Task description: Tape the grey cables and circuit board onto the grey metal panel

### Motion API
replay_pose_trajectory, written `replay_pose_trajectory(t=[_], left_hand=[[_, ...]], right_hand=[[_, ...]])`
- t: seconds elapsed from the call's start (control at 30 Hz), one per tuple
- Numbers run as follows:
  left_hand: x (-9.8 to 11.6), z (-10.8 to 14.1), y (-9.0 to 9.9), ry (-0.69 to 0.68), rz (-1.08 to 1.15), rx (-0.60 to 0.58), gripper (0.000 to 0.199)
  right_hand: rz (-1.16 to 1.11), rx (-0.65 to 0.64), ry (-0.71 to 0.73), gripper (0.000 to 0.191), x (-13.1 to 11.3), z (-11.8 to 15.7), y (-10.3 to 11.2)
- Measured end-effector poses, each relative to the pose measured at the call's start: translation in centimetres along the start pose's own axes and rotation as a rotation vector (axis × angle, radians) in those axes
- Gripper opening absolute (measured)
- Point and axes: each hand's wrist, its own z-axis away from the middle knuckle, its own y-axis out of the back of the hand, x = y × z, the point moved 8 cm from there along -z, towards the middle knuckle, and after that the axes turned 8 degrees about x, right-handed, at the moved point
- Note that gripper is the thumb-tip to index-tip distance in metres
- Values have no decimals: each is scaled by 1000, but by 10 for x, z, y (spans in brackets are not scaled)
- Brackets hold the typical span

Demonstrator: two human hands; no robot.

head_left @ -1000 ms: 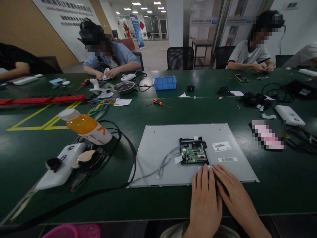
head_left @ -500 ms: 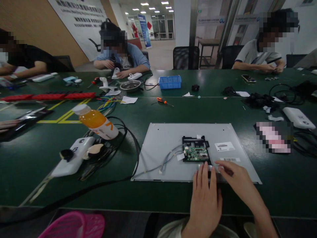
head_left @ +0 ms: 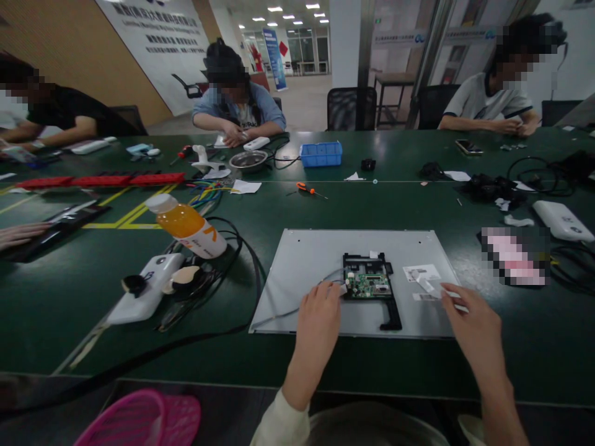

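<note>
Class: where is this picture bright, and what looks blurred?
Head view: dim overall, though ceiling lights glow brightly; head view: small print on the bottle too soft to read; head view: translucent strip in the right hand soft-edged.

The left hand (head_left: 320,316) covers part of the grey cable (head_left: 282,316) on the metal panel (head_left: 309,257); whether its fingers pinch the white tab (head_left: 344,289) beside the circuit board (head_left: 369,285) cannot be told. The right hand (head_left: 476,319) hides the panel's near right corner, and the clear strip (head_left: 425,285) in its fingers partly covers a label (head_left: 413,270) whose print is too small to read. Pixel blocks mask a pink object (head_left: 514,257). The bottom edge cuts off the pink basket (head_left: 183,416); the left edge crops another person's hand (head_left: 21,234).
</note>
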Motion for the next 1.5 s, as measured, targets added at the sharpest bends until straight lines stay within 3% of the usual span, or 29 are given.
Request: replay_pose_trajectory(t=[0.27,0.47,0.63,0.73,0.9,1.07,1.27,1.5], left_hand=[[-1,-5,-17,-37,-78,-72,19],[-3,-9,-15,-42,-62,-58,20],[-21,-25,17,-7,-99,70,24],[-34,-41,25,22,-124,97,24],[-49,-52,7,43,-187,14,27],[-55,-47,-7,60,-207,-34,28],[-59,-45,-10,86,-213,-43,29],[-58,-42,-13,97,-215,-43,29]], right_hand=[[342,-21,285,43,7,6,2],[295,-80,440,36,-34,-9,-8],[194,-210,566,33,-87,-31,-41],[156,-304,614,32,-112,-42,-71],[232,-403,619,25,-125,-54,-114],[266,-410,606,21,-120,-58,-132],[278,-359,597,24,-119,-56,-133],[280,-138,557,26,-108,-72,-94]])
